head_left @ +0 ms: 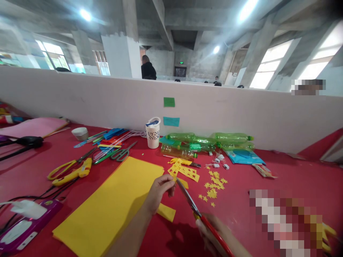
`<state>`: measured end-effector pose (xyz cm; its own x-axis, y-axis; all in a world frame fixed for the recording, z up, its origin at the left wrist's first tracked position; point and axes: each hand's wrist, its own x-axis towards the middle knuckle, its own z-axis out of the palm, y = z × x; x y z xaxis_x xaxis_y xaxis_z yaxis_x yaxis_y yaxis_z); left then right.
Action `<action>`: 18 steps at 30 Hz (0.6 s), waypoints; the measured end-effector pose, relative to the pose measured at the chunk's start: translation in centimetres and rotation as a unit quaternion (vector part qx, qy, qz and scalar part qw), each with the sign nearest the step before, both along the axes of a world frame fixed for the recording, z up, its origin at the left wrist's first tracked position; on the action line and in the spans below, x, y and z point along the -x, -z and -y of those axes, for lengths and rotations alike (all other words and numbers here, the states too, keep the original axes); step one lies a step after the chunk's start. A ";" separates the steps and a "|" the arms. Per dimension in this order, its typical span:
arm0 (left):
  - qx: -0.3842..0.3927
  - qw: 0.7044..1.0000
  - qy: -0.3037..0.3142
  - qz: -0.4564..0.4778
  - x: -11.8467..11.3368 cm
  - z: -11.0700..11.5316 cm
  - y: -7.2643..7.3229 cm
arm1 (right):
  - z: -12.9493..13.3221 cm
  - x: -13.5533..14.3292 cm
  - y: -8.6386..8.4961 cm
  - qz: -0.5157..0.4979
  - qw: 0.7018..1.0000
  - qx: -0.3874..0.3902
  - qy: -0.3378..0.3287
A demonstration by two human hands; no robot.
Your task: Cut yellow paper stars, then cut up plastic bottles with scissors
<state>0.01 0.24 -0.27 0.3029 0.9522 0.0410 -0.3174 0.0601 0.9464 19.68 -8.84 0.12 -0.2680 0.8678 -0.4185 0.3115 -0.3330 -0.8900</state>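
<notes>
My left hand (162, 191) pinches a small yellow paper piece (174, 177) between thumb and fingers. In my right hand (214, 228) are red-handled scissors (190, 200), their tips meeting the edge of that piece. Just beyond lie yellow strips with star-shaped holes (189, 173). To the right is a loose pile of yellow paper stars (214, 184). A large stack of yellow sheets (112, 203) spreads under and left of my left forearm, and a plain yellow strip (166, 212) rests beside my wrist.
Several green plastic bottles (233, 137) lie along the white partition (107, 100), near a white cup (153, 137). A yellow-handled cutter knife (184, 162) lies beyond my hands. At left are grey scissors (123, 152), a yellow glue gun (77, 173) and a purple power strip (32, 221) with cables.
</notes>
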 end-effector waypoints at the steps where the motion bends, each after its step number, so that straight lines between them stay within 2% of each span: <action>1: 0.007 1.000 -0.005 0.004 0.0 0.0 -0.1 | 0.0 0.0 0.0 -0.001 1.000 0.005 0.000; 10: 0.008 0.999 -0.033 0.005 -0.1 0.0 -0.4 | 0.0 -0.2 -0.1 0.002 1.000 0.022 0.000; 18: -0.007 0.999 -0.034 -0.018 0.2 -0.2 -0.1 | 0.1 -0.3 -0.2 0.009 1.000 0.013 -0.011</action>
